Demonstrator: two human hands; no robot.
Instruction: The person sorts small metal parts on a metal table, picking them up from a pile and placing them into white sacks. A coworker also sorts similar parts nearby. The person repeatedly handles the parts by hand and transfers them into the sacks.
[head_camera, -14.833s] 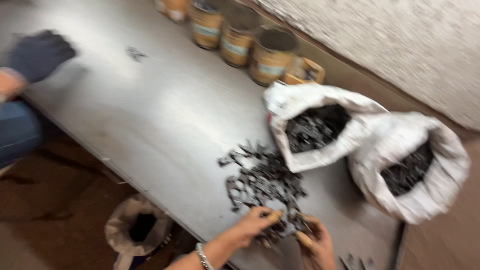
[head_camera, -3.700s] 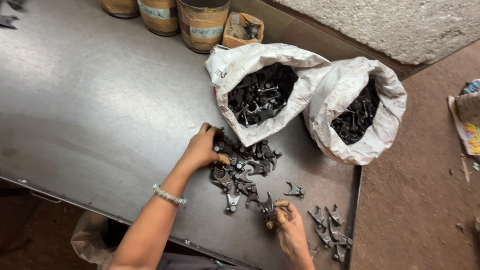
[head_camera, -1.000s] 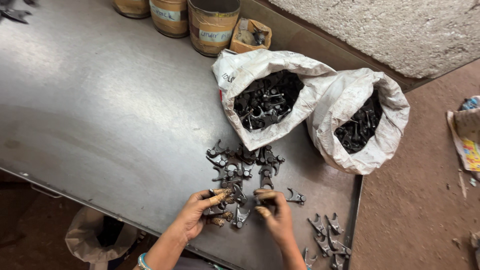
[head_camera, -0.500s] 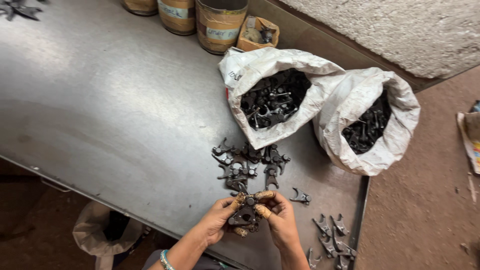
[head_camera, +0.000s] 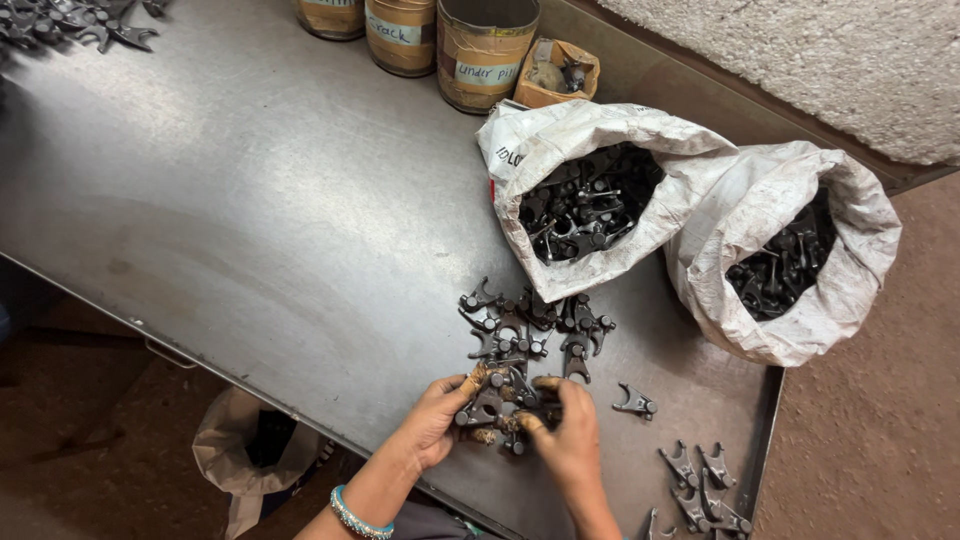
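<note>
Both hands meet near the front edge of the steel table (head_camera: 250, 230). My left hand (head_camera: 432, 420) and my right hand (head_camera: 568, 438) together clasp a bunch of small dark metal forked parts (head_camera: 497, 403). Just beyond the fingers lies a loose pile of the same parts (head_camera: 530, 322). One single part (head_camera: 635, 402) rests to the right of my right hand. Further right, near the table's corner, a small group of parts (head_camera: 700, 485) lies apart.
Two open white sacks (head_camera: 590, 200) (head_camera: 790, 250) full of dark parts stand at the back right. Three tins (head_camera: 485, 40) and a small cardboard box (head_camera: 560, 72) line the far edge. More parts (head_camera: 70, 20) lie far left. A sack (head_camera: 255, 455) sits on the floor below.
The hands have drawn together at the front of the pile and gathered several parts between them. The view has drifted slightly.
</note>
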